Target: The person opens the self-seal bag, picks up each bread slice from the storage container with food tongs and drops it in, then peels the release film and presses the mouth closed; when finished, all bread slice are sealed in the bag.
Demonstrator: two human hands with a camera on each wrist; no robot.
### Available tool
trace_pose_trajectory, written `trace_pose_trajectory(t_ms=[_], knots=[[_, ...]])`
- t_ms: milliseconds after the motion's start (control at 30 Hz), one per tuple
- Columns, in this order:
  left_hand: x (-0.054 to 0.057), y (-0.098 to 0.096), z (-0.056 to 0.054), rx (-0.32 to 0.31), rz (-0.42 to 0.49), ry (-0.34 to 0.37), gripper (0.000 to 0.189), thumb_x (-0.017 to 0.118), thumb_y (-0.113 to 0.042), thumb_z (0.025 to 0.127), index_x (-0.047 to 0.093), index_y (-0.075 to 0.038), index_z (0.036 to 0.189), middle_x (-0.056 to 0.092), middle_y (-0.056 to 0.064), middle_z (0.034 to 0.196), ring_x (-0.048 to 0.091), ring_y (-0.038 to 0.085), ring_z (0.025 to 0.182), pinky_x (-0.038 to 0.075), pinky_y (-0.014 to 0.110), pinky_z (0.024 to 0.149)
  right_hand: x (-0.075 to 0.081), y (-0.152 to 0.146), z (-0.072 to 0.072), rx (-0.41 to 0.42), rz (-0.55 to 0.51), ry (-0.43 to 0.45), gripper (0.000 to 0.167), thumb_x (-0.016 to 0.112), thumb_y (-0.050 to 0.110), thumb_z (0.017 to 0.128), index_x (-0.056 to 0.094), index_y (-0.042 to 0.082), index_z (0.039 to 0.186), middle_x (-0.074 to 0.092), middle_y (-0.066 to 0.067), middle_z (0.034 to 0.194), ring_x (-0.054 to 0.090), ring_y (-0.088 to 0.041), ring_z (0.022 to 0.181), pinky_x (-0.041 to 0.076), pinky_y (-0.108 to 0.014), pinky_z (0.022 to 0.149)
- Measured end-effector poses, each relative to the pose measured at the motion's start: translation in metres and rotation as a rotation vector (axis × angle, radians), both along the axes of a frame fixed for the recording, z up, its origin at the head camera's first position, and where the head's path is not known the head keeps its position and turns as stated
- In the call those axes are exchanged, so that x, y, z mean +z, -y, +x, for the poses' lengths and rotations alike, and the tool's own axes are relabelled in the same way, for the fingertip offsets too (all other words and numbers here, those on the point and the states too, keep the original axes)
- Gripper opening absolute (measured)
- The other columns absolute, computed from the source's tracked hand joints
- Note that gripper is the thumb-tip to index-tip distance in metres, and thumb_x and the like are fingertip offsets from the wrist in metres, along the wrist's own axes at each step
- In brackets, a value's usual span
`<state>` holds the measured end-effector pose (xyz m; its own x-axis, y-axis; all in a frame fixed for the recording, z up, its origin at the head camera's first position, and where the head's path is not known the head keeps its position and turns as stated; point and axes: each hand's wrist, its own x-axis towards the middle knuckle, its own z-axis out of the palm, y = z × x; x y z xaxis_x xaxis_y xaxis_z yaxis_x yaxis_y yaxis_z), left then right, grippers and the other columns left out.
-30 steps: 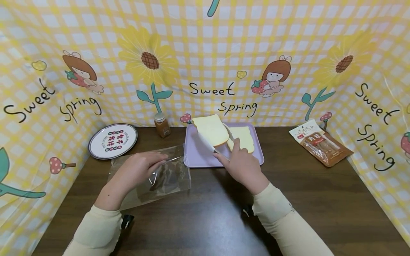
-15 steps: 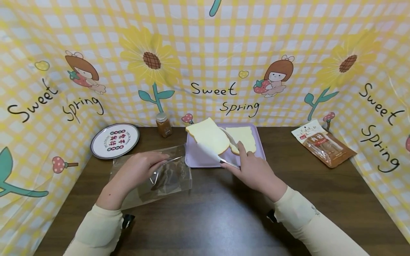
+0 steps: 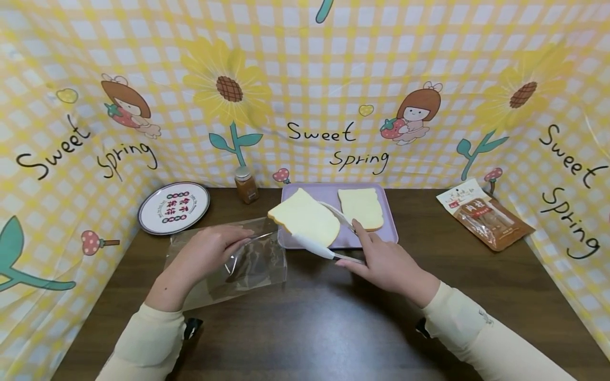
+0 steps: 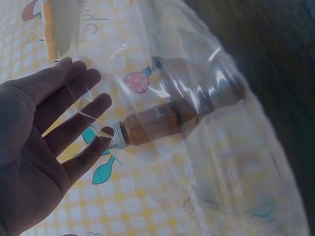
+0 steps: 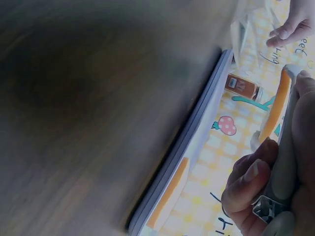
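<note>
My right hand [image 3: 388, 259] grips a pair of tongs [image 5: 285, 162] with pale tips. Between the tips is a bread slice [image 3: 307, 217] with an orange-brown crust, raised at a tilt over the left part of the lilac tray [image 3: 329, 191]. Another bread slice [image 3: 360, 206] lies flat on the tray's right side. My left hand [image 3: 209, 254] pinches the edge of a clear plastic bag [image 3: 252, 267] between thumb and index finger. In the left wrist view the other fingers [image 4: 88, 108] are spread along the bag's rim, and the bag [image 4: 216, 147] stretches away to the right.
A white plate [image 3: 173, 208] with red lettering stands at the back left, and a small brown spice jar [image 3: 245, 185] is behind the bag. Far right lies a brown-and-white food packet [image 3: 486, 214]. A yellow checked cloth [image 3: 305, 63] backs the dark wooden table [image 3: 305, 323].
The right hand has moved right and slightly nearer, turning the tongs so the held slice swings left and down toward the bag. The left hand keeps its place on the bag.
</note>
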<state>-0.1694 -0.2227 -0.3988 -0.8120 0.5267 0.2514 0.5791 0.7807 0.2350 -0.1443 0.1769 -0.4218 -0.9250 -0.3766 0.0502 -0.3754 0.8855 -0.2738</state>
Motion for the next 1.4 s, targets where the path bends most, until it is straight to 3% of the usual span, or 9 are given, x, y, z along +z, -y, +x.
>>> trace_pose_trajectory(t_ms=[367,500,600,733,967,1233,1400], knots=[[0.002,-0.003,0.0,-0.006,0.015,0.0,0.026,0.071,-0.016,0.104,0.08,-0.013,0.128,0.08,0.007,0.128,0.076,0.031,0.121,0.062,0.054,0.102,-0.002,-0.02,-0.001,0.096,0.048,-0.091,0.104,0.062,0.074,0.096,0.025,0.012,0.17,0.07,-0.019,0.137,0.076,-0.029,0.094,0.064,-0.049,0.075],[0.002,-0.003,-0.001,-0.011,0.01,0.0,0.026,0.071,-0.017,0.104,0.08,-0.013,0.128,0.08,0.006,0.129,0.076,0.03,0.122,0.062,0.054,0.104,0.0,-0.029,-0.004,0.135,0.078,-0.116,0.104,0.062,0.074,0.096,0.024,0.013,0.171,0.069,-0.016,0.139,0.074,-0.023,0.082,0.064,-0.046,0.073],[0.003,-0.003,-0.001,-0.012,0.008,0.008,0.026,0.071,-0.016,0.104,0.079,-0.013,0.128,0.08,0.006,0.13,0.076,0.03,0.123,0.062,0.054,0.104,0.001,-0.035,-0.007,0.168,0.092,-0.146,0.105,0.064,0.073,0.095,0.024,0.013,0.171,0.069,-0.015,0.136,0.066,-0.015,0.069,0.062,-0.043,0.069],[0.003,-0.002,-0.001,-0.012,0.007,0.016,0.026,0.071,-0.016,0.104,0.079,-0.013,0.128,0.079,0.006,0.13,0.076,0.029,0.122,0.062,0.054,0.103,0.0,-0.041,-0.01,0.214,0.125,-0.213,0.106,0.065,0.075,0.094,0.026,0.012,0.17,0.071,-0.011,0.117,0.049,-0.007,0.057,0.058,-0.038,0.062],[0.005,-0.001,0.001,-0.015,-0.002,0.023,0.027,0.07,-0.016,0.104,0.079,-0.012,0.129,0.079,0.006,0.131,0.076,0.03,0.123,0.061,0.054,0.104,0.001,-0.049,-0.021,0.32,0.179,-0.337,0.107,0.058,0.081,0.094,0.032,0.008,0.167,0.062,-0.007,0.094,0.039,-0.009,0.05,0.053,-0.037,0.055],[0.007,-0.002,0.003,-0.029,0.005,0.019,0.026,0.07,-0.015,0.104,0.079,-0.013,0.128,0.079,0.006,0.13,0.075,0.03,0.124,0.061,0.054,0.105,0.001,-0.055,-0.039,0.427,0.241,-0.395,0.108,0.06,0.082,0.092,0.035,0.007,0.165,0.06,-0.005,0.091,0.034,-0.008,0.048,0.05,-0.034,0.051],[0.006,-0.003,0.002,-0.024,0.005,0.023,0.026,0.07,-0.016,0.104,0.079,-0.014,0.129,0.079,0.005,0.13,0.075,0.029,0.124,0.061,0.054,0.105,0.0,-0.059,-0.049,0.459,0.26,-0.405,0.106,0.053,0.085,0.093,0.036,0.008,0.165,0.058,-0.003,0.089,0.033,-0.009,0.049,0.049,-0.034,0.05]])
